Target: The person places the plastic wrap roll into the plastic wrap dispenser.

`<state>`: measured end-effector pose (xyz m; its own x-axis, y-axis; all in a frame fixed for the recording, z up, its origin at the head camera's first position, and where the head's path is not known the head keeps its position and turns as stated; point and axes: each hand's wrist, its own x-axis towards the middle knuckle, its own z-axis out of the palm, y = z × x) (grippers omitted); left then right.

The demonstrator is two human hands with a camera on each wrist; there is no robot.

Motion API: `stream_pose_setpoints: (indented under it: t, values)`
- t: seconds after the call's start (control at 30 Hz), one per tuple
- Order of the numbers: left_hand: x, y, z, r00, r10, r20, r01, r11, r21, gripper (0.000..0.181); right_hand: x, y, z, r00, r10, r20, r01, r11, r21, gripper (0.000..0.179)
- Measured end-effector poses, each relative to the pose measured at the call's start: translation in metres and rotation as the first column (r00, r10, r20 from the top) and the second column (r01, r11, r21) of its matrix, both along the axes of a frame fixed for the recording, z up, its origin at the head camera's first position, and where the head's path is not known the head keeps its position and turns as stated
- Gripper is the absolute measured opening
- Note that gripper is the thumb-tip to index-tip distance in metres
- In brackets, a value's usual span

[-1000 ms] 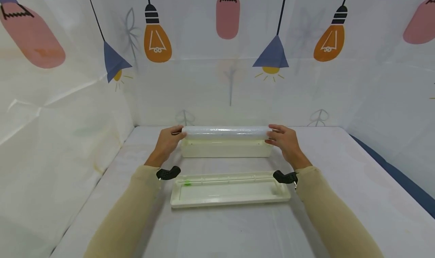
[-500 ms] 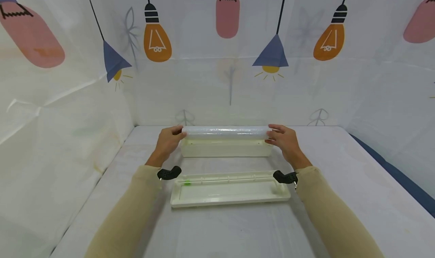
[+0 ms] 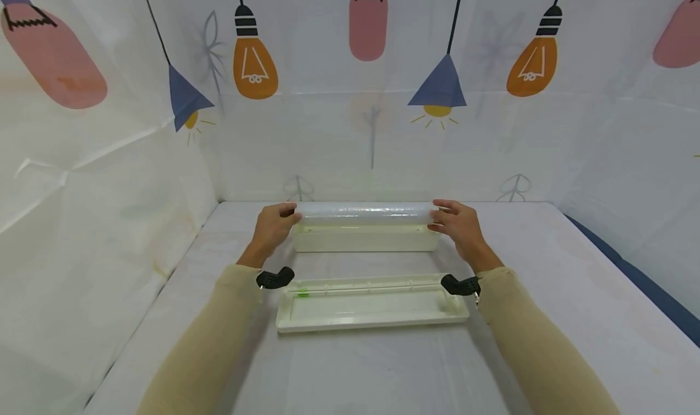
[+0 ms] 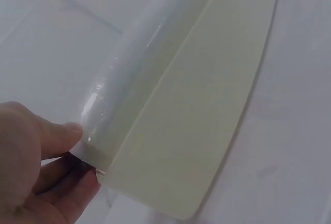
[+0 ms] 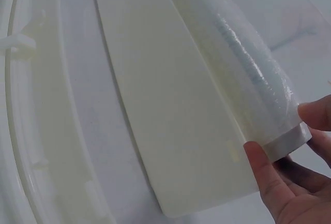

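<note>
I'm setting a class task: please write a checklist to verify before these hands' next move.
1. Left hand holding roll by its left end: ok.
2. Right hand holding its right end: ok.
3. Roll level in head view: ok.
4. Lid off box, table showing between: ok.
5. Roll clear of box: cannot tell, any contact is hidden.
6. Roll's loose edge: cannot tell, not discernible.

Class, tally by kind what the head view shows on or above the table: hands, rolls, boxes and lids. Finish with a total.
Hands: 2 (left hand, right hand)
Roll: 1
Box: 1
Lid: 1
Total: 5
</note>
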<state>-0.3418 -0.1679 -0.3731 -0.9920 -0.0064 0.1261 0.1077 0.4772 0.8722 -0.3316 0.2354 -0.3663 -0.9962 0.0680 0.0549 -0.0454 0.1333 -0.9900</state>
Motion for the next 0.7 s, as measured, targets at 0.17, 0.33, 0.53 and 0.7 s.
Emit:
stream_pose_setpoints:
  t: [0.17, 0.33, 0.53, 0.7]
  values:
    - [-0.0008, 0.0015, -0.0016, 1.0, 0.025, -0.01, -0.026, 1.0, -0.014, 0.045, 0.0011, 0.0003, -0.0001, 1.0, 0.003, -0.002, -0.003, 1.0, 0.024, 0.047]
    - [-0.0002, 0.0018, -0.002, 0.998, 0.055, 0.002, -0.055, 0.998, -0.022, 0.041, 0.0012, -0.0002, -0.0017, 1.0, 0.008, -0.018, -0.008, 1.0, 0.024, 0.049]
    - [0.0005, 0.0009, -0.0021, 0.997, 0.072, 0.003, -0.072, 0.997, -0.023, 0.04, 0.0005, -0.0013, -0.0025, 1.0, 0.012, -0.026, -0.011, 1.0, 0.029, 0.046]
    - [0.0012, 0.0015, -0.0032, 0.996, 0.084, -0.017, -0.085, 0.996, -0.031, 0.036, 0.0011, -0.0012, -0.0022, 1.0, 0.006, -0.017, -0.006, 0.999, 0.043, 0.045]
